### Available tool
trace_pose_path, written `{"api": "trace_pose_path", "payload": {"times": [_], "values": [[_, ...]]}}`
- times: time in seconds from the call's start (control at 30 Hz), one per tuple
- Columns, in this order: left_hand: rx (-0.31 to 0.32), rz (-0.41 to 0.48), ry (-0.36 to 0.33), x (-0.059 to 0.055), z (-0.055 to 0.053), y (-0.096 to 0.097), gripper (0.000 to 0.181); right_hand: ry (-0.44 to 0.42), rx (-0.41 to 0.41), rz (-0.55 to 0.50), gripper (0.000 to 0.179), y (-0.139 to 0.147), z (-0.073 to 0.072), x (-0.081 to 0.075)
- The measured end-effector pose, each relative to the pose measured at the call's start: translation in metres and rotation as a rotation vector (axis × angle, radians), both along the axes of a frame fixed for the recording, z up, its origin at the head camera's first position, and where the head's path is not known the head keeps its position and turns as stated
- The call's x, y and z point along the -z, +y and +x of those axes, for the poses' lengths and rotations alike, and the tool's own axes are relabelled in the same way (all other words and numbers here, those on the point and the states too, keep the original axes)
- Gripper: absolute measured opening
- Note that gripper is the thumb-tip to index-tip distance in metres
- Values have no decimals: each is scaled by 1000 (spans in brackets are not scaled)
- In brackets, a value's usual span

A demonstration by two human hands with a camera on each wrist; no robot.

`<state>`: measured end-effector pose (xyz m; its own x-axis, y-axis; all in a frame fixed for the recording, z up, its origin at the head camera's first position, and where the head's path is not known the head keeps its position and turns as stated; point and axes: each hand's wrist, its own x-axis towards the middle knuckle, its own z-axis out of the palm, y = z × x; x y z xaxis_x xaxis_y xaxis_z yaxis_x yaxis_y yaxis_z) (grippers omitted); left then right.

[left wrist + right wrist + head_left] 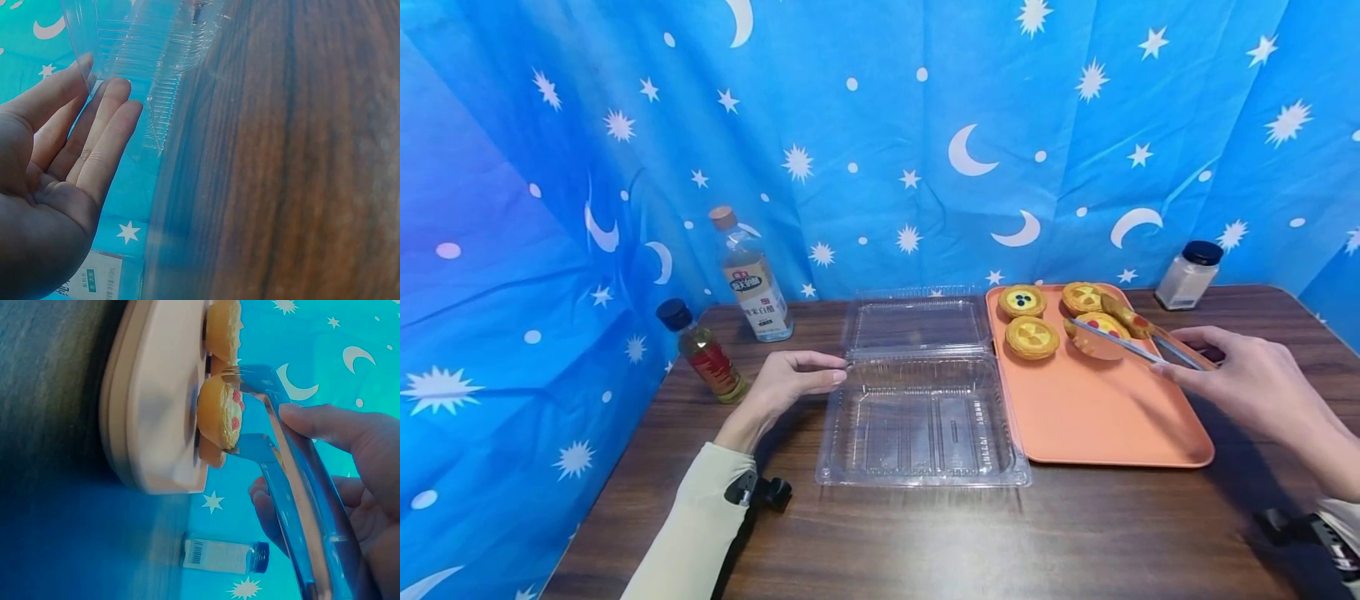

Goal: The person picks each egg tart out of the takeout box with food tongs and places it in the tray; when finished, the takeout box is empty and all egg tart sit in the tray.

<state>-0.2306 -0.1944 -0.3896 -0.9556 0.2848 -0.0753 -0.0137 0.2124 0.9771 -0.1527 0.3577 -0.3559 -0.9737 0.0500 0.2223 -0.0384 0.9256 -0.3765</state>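
Note:
With thumb and fingertips, my left hand [790, 379] pinches the left edge of a clear plastic clamshell box [917, 479], which lies with its lid folded back behind the base. My right hand [1262, 379] grips metal tongs [300, 487] near the middle of their arms. Between the tong tips is an egg tart with red topping [219, 415], close over the orange tray [1112, 433]. On the tray's far part sit a tart with dark berries [1022, 302], a plain yellow tart [1032, 338] and another yellow tart [1081, 297], partly overlapped by the tongs.
Left of the box stand a clear labelled bottle [756, 292] and a dark-capped bottle with a red label [711, 358]. A small jar with a black lid [1187, 277] is at the back right. A blue star-patterned cloth [880, 150] hangs behind the wooden table [925, 550].

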Motion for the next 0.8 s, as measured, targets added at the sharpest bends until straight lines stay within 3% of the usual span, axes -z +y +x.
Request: {"api": "trace_pose_path", "payload": {"times": [0.8], "values": [[6,-10,22,2,-2,-1,31,-14,22,6,68,-1,-3,7]]}}
